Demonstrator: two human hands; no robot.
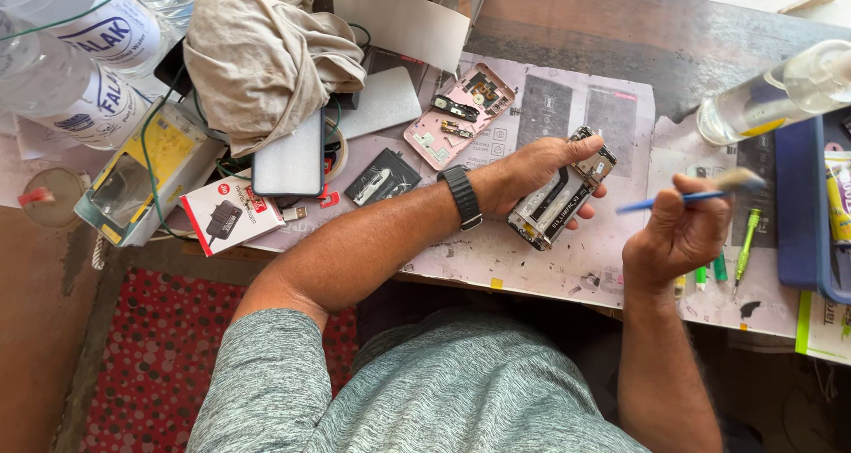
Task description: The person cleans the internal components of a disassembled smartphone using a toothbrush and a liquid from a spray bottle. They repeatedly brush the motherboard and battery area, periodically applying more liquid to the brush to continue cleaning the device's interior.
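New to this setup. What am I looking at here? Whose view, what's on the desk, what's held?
One picture, from a camera worn on a person's head, looking down at their own bare hands over a desk. The left hand holds an opened phone; the right hand holds a blue brush. On the desk lie a pink phone back, a cloth, a small boxed charger, clear bottles and green pens.

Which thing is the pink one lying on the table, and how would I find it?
Start at the crumpled beige cloth at the table's far edge. Just right of it, on the grey work mat, lies the pink phone back cover, inside facing up. Nothing else there is pink.
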